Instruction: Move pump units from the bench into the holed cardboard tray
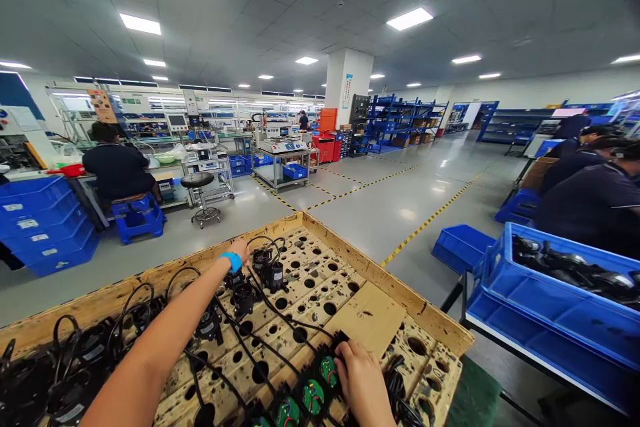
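Observation:
My left hand, below a blue wristband, reaches to the far left side of a wooden tray full of round holes. It is beside a black cylindrical unit with a looped cable; its fingers are mostly hidden. A second black unit stands upright just right of it. My right hand is closed at the end of a row of black housings with round green circuit boards, its fingers around the last housing. Black cables run from the units to this row.
More black units crowd the tray's left side. A cardboard sheet and a cable bundle lie on the right. Blue crates with black parts stand at the right, near seated people. Another person sits far left.

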Motion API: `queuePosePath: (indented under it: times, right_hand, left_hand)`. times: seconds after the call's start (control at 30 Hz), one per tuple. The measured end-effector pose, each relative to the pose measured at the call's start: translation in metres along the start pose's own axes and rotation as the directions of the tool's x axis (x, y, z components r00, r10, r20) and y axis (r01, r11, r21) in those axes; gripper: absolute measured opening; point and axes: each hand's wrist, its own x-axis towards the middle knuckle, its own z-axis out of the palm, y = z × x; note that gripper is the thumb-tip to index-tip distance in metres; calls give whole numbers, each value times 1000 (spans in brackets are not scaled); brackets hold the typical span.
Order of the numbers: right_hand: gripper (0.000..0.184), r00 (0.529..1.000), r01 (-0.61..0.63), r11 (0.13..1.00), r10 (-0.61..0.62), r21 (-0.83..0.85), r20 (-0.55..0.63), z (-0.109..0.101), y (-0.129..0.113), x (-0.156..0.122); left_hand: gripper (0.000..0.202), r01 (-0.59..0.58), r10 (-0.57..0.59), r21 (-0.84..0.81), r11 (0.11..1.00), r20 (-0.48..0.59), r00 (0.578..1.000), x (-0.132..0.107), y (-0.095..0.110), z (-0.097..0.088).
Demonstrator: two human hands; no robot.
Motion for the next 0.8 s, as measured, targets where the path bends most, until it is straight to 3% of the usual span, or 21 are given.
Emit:
queuePosePath:
  times: [0.07,0.2,0.3,0.37,0.43,0.5,0.57,0.6,0.63,0.67,0.8]
  right_hand:
    - [23,1000,-12,1000,12,-1,7,-1,-2,0]
    - [23,1000,-9,1000,10,-15,17,-1,-2,0]
    - [23,1000,-15,1000,16,-26,25,-3,-2,0]
    - [22,999,-13,1000,14,-25,33,-3,-2,-1]
    - [20,1000,-10,999,11,-30,21,-3,-3,-2]
    - [19,1000,-11,999,10,-43,-13,0,-3,-3]
    - [17,999,-6,999,3,-50,-49,4,-2,-4]
    - [16,998,-3,999,0,-51,-63,6,-2,-4]
    - [16,998,4,999,-7,-47,-69,7,-1,-4]
    - [15,997,7,999,-10,-42,-72,8,0,-5]
    - [15,998,7,1000,-8,-15,-64,8,0,-4]
  left_hand:
    - [32,-39,49,201,979,-47,998,-6,-7,11]
    - [58,-157,237,481,863,-110,965,-20,-9,40]
    - [69,-268,368,589,762,-53,928,-25,2,48]
    - [82,-388,446,639,665,77,892,-29,13,45]
    - [92,-582,531,649,490,307,789,-35,24,42]
    - [92,-765,582,583,274,533,614,-40,32,43]
    - [89,-862,606,496,108,654,453,-41,34,50]
    - [88,-881,603,471,47,689,401,-39,34,56]
    - [86,-881,579,474,-4,719,384,-36,33,61]
    - [83,-868,536,495,-44,745,398,-30,31,67]
    - [65,-772,393,625,-112,742,544,-12,18,84]
